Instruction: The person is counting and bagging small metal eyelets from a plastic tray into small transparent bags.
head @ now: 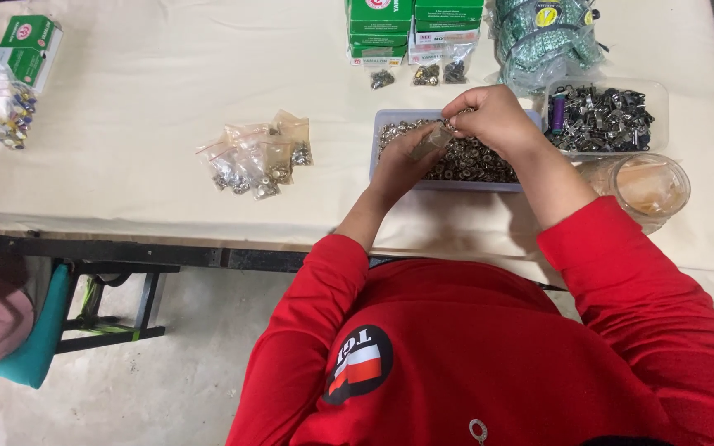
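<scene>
Far left: green boxes [30, 41] w/ a bag of coloured bits, then a pile of filled small bags [258, 153] mid-table. Left hand [402, 161] pinches a small clear bag [433, 140] open over the tray of metal snaps [464, 161]; right hand [493, 116] has fingertips closed on a few snaps right at the bag mouth. Looks like the filling step, so next needs a careful drop-in w/o spilling. Plastic cup [646, 186] far right.

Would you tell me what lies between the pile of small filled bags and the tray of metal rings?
Only bare cream tablecloth lies between the bags and the tray, in the head view.
</scene>
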